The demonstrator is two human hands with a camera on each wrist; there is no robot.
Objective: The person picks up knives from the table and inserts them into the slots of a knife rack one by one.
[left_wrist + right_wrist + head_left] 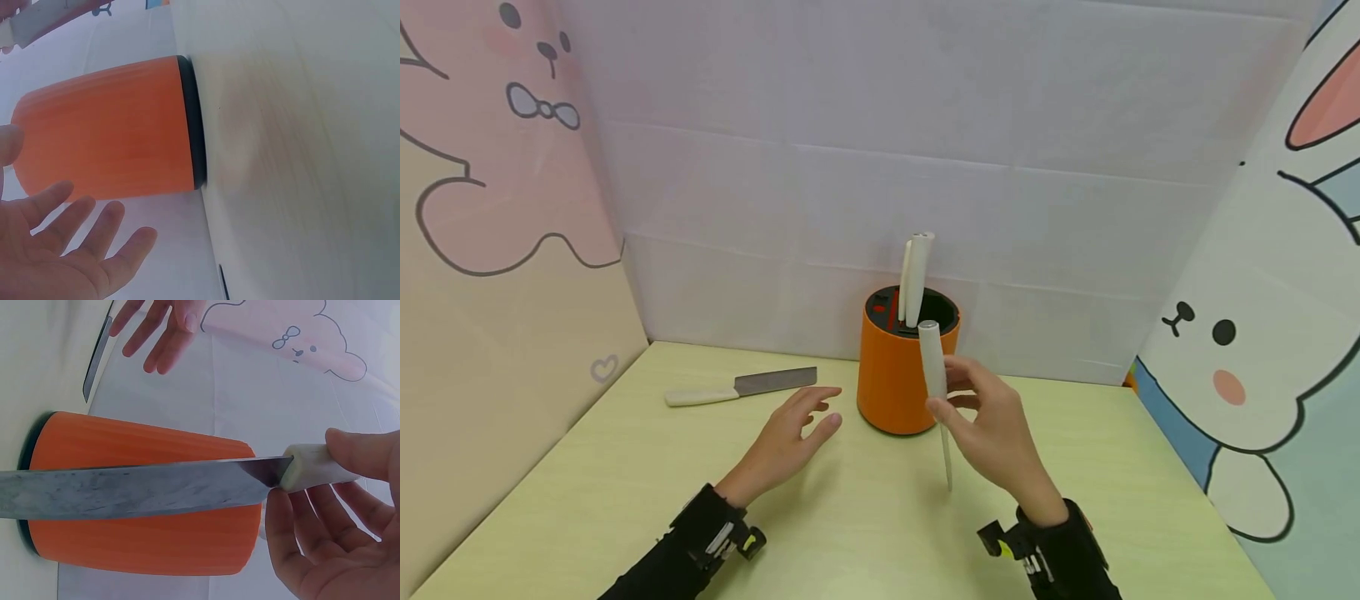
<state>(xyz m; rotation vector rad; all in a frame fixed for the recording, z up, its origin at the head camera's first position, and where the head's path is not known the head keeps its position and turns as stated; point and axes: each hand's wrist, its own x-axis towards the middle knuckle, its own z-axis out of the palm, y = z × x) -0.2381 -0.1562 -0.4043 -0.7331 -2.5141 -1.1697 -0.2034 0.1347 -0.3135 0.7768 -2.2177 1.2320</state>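
Between thumb and fingers my right hand (992, 421) pinches the white handle of a kitchen knife (933, 358). Its long blade points down, and in the right wrist view the knife (144, 490) passes in front of the orange knife block (156, 550). That round knife block (891, 375) has a black top with slots, and two white-handled knives (917, 279) stand in it. My left hand (782, 446) hovers left of the block with spread, relaxed fingers and holds nothing; the left wrist view shows this hand (69, 250) beside the block (112, 131).
A cleaver-like knife (775, 382) with a white handle lies flat on the pale wooden table (865, 533), left of the block. A white covered wall (760, 200) rises behind, and cartoon-printed panels (1247, 333) stand at both sides.
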